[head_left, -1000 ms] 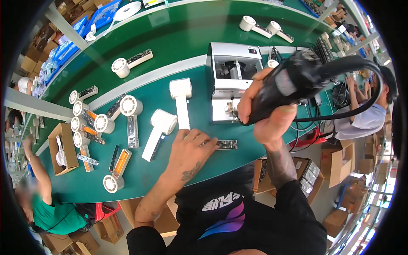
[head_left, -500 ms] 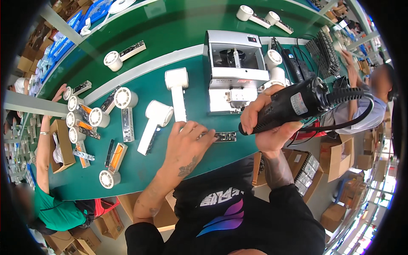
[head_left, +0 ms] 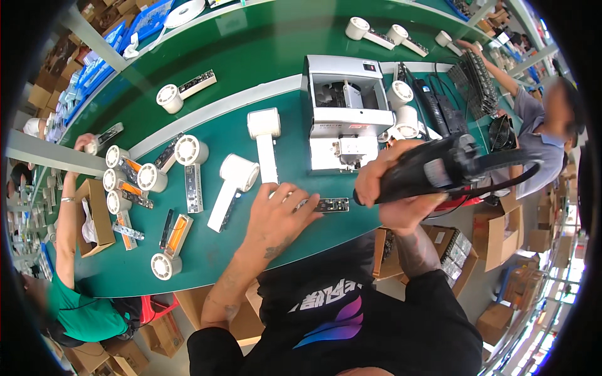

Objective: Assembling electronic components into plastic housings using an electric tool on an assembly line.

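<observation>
My right hand (head_left: pixel 398 182) is closed around a black electric screwdriver (head_left: pixel 426 172), blurred by motion. Its narrow end points left, close to the right end of a circuit board. That board (head_left: pixel 332 205) sits in a white stick-like handle lying on the green bench. My left hand (head_left: pixel 279 216) grips the handle's left part from above; the fingers hide the rest of it. Just beyond my left hand is a white handheld fan body (head_left: pixel 266 153), with another fan body (head_left: pixel 232 185) to its left. A silver screw feeder (head_left: pixel 348 113) stands beyond my right hand.
Several fan bodies with exposed boards (head_left: pixel 191 172) cover the bench's left side, near an open cardboard box (head_left: pixel 94 219). More lie on the green conveyor (head_left: pixel 244 50). A black cable (head_left: pixel 514 178) trails from the screwdriver. Co-workers reach in from left (head_left: pixel 66 232) and right (head_left: pixel 501 75).
The screwdriver has shifted slightly down and become blurred. My left hand stays on the handle. The right co-worker's arm now reaches to a fan body on the conveyor; the view has shifted slightly.
</observation>
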Available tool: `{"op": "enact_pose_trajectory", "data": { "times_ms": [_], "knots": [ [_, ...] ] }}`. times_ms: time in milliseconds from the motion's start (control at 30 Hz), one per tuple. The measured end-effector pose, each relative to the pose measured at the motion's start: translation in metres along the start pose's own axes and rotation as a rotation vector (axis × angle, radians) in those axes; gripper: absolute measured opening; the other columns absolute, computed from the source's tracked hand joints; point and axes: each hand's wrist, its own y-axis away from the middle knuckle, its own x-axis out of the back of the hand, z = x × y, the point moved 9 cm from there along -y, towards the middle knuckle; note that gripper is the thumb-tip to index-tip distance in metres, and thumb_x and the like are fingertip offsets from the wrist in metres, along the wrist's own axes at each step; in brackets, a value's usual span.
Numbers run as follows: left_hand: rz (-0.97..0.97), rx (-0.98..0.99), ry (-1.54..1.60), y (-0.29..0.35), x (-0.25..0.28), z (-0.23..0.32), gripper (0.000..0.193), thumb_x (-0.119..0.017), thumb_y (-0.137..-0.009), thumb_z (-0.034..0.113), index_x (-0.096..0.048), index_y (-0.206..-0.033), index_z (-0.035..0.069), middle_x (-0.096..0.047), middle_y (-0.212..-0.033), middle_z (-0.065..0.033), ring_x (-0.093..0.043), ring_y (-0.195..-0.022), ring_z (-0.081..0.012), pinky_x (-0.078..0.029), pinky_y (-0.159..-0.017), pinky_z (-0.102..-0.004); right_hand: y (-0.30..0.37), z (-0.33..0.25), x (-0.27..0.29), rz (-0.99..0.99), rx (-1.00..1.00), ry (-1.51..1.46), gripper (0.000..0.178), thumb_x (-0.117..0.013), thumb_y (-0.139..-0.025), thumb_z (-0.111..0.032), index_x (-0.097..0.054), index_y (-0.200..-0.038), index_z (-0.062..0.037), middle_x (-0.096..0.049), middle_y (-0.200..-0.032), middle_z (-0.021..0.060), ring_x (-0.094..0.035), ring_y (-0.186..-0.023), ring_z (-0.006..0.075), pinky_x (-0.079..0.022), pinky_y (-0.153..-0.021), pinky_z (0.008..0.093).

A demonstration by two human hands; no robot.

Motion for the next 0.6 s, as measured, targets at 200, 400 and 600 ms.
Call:
{"op": "enact_pose_trajectory", "data": {
  "times_ms": [200, 400, 600],
  "knots": [
    [0.024, 0.041, -0.004, -0.003, 0.003, 0.002, 0.033, -0.081, -0.072, 0.023, -0.071, -0.100, 0.011, -0.062, -0.091, 0.0010, -0.059, -0.090, -0.0180, -0.045, -0.077, -0.0356, -0.053, -0.030, -0.007, 0.169, 0.132, 0.191, 0.104, -0.039, -0.075, -0.092, -0.036, -0.129, -0.0030, -0.045, -0.057, 0.0036, -0.044, -0.042, 0.0143, -0.037, -0.039, 0.0294],
    [0.032, 0.058, 0.020, -0.002, 0.005, 0.000, 0.032, -0.082, -0.071, 0.022, -0.071, -0.100, 0.010, -0.062, -0.090, 0.0004, -0.060, -0.089, -0.0187, -0.045, -0.077, -0.0355, -0.045, -0.011, -0.009, 0.082, 0.037, 0.237, 0.099, -0.042, -0.078, -0.088, -0.036, -0.124, -0.0010, -0.046, -0.057, 0.0052, -0.044, -0.042, 0.0143, -0.040, -0.042, 0.0267],
    [0.036, 0.046, 0.008, 0.000, 0.002, 0.001, 0.035, -0.082, -0.071, 0.022, -0.070, -0.101, 0.010, -0.061, -0.091, 0.0007, -0.059, -0.088, -0.0187, -0.044, -0.077, -0.0364, 0.002, -0.001, 0.003, 0.109, -0.114, 0.079, 0.107, -0.036, -0.071, -0.095, -0.029, -0.131, -0.0065, -0.045, -0.059, 0.0044, -0.045, -0.043, 0.0146, -0.041, -0.043, 0.0283]
  ]
}}
